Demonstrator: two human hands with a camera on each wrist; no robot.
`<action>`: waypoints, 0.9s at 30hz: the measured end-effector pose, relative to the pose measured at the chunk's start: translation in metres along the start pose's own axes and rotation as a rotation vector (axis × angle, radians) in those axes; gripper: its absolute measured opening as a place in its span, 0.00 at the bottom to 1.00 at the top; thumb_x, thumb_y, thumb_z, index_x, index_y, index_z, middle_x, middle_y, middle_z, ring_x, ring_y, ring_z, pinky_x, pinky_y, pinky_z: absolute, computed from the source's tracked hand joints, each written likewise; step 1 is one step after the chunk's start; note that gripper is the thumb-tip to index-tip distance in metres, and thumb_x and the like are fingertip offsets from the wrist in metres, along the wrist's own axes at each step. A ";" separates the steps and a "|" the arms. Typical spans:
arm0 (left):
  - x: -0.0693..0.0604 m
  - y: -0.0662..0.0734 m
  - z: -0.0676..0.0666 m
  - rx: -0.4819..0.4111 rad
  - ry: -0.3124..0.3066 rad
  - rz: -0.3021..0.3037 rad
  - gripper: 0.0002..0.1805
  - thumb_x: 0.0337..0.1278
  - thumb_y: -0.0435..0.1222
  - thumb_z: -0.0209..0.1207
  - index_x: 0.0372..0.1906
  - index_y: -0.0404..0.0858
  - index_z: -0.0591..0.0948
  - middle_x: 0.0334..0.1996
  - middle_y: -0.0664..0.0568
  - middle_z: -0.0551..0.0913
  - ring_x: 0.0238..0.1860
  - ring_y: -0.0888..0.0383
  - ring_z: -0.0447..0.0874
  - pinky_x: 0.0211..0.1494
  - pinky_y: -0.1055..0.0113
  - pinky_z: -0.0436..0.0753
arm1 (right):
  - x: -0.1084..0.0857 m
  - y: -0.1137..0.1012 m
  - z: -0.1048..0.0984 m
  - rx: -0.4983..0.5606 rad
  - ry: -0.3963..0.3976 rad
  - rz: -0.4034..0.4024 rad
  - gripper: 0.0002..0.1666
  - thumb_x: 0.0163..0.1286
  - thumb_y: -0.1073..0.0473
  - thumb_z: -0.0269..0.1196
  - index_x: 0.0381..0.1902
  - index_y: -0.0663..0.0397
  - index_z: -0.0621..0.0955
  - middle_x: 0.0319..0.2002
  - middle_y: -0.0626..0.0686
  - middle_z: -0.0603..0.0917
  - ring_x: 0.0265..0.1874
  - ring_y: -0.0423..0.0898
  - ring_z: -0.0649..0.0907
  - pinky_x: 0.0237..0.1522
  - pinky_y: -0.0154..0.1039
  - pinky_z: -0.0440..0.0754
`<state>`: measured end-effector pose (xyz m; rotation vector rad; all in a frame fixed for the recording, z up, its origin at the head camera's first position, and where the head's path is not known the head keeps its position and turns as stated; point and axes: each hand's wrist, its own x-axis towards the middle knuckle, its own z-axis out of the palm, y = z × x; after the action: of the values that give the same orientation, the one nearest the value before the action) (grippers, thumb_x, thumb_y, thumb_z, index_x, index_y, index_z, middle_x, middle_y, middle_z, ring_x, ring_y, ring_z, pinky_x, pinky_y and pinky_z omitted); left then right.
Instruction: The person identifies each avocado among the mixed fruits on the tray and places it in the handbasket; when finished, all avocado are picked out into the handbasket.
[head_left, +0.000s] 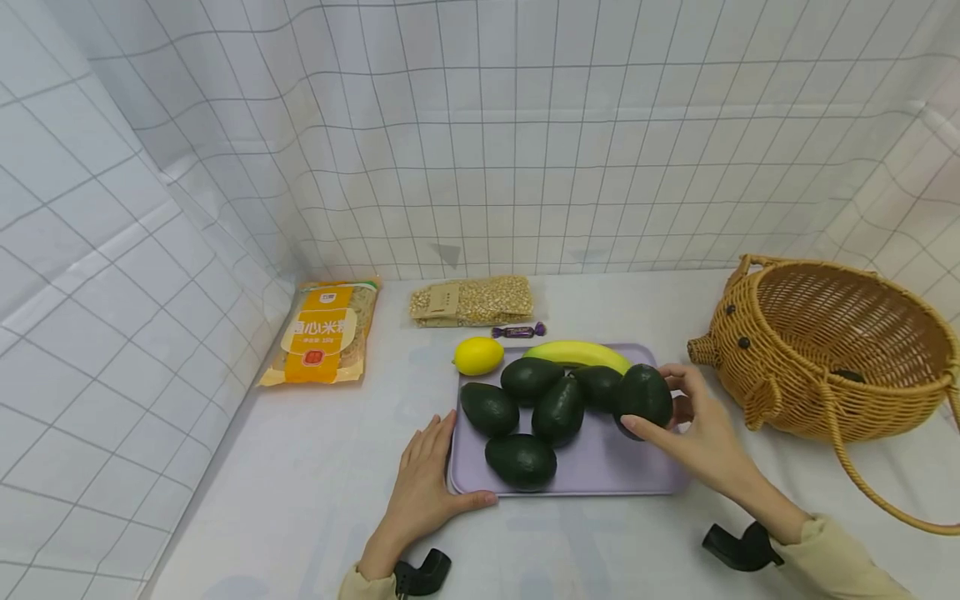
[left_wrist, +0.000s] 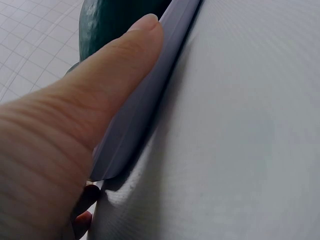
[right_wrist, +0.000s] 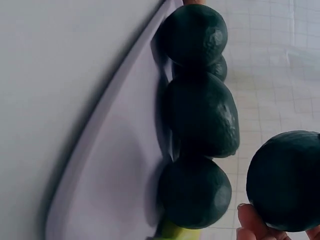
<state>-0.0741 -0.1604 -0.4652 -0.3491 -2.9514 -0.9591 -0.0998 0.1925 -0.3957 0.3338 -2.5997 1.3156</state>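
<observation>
My right hand (head_left: 705, 433) grips a dark green avocado (head_left: 645, 398) over the right part of a lilac tray (head_left: 615, 462). In the right wrist view the held avocado (right_wrist: 287, 182) is apart from the others. My left hand (head_left: 427, 475) rests at the tray's left front corner, fingers straight along its side and thumb on the front rim. The left wrist view shows that thumb (left_wrist: 120, 60) against the rim. Several more avocados (head_left: 522, 461) lie on the tray, with a yellow banana (head_left: 577, 353) along its back edge and a lemon (head_left: 478, 357) at its back left corner.
A pig-shaped wicker basket (head_left: 795, 400) stands at the right with a dark object inside and its handle hanging down in front. Behind the tray lie a purple-wrapped candy (head_left: 519, 331) and a bag of grains (head_left: 480, 302). An orange food package (head_left: 322, 333) lies at the left.
</observation>
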 end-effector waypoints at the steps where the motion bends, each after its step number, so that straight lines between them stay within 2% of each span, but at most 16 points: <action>1: 0.000 0.000 0.000 0.000 0.001 0.001 0.67 0.28 0.67 0.68 0.74 0.37 0.53 0.70 0.41 0.58 0.72 0.46 0.46 0.70 0.48 0.45 | 0.001 0.000 -0.002 0.006 0.008 -0.009 0.37 0.53 0.57 0.74 0.56 0.54 0.67 0.43 0.52 0.74 0.24 0.43 0.78 0.25 0.32 0.76; 15: -0.001 0.000 0.001 -0.001 0.010 0.008 0.67 0.28 0.67 0.68 0.74 0.37 0.53 0.70 0.41 0.58 0.72 0.46 0.47 0.70 0.48 0.45 | 0.011 -0.008 -0.037 -0.046 0.100 -0.033 0.39 0.53 0.60 0.73 0.59 0.57 0.65 0.43 0.54 0.75 0.29 0.39 0.79 0.31 0.26 0.75; 25: 0.000 0.000 0.001 -0.001 0.001 -0.005 0.67 0.28 0.69 0.67 0.74 0.38 0.53 0.71 0.42 0.58 0.72 0.47 0.46 0.71 0.49 0.45 | 0.017 -0.005 -0.072 -0.069 0.185 0.035 0.43 0.54 0.61 0.73 0.62 0.55 0.62 0.48 0.57 0.73 0.29 0.30 0.77 0.29 0.20 0.73; 27: 0.000 -0.001 0.001 0.001 0.001 -0.005 0.67 0.28 0.69 0.67 0.74 0.38 0.53 0.71 0.42 0.58 0.72 0.47 0.46 0.71 0.49 0.45 | 0.018 -0.004 -0.079 -0.077 0.211 0.060 0.42 0.54 0.60 0.73 0.62 0.51 0.63 0.49 0.54 0.72 0.29 0.29 0.76 0.28 0.20 0.72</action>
<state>-0.0740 -0.1603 -0.4663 -0.3414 -2.9533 -0.9587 -0.1094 0.2522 -0.3413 0.0983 -2.4915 1.1949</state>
